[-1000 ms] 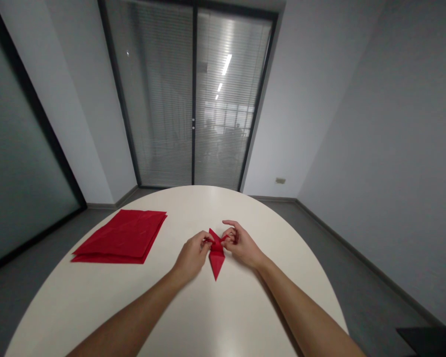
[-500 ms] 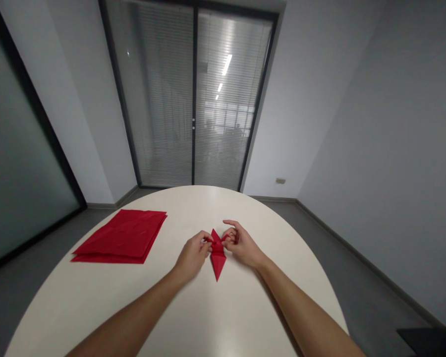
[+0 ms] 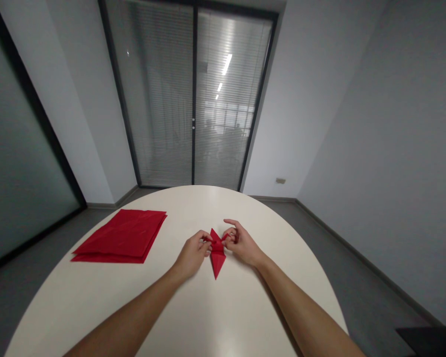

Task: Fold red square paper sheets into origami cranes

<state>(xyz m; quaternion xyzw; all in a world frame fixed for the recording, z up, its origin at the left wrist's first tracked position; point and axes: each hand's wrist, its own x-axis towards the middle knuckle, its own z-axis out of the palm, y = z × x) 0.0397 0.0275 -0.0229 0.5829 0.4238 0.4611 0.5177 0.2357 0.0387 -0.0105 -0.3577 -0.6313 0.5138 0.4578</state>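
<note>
A small folded red napkin (image 3: 217,259) with pointed ends is between my two hands, over the middle of the table. One point faces me and another faces away. My left hand (image 3: 195,251) pinches its left side between thumb and fingers. On the other side my right hand (image 3: 242,244) pinches the right edge, with the index finger raised and bent clear of the cloth-like material. Fingertips hide part of the folds at the centre.
To the left lies a stack of flat red napkins (image 3: 121,235) near the edge of the round white table (image 3: 215,317). Beyond the table stand glass doors with blinds (image 3: 167,99). A dark object (image 3: 423,339) shows at the lower right.
The folded napkin's near point has shifted slightly left and away from me. Both hands keep nearly the same place and grip.
</note>
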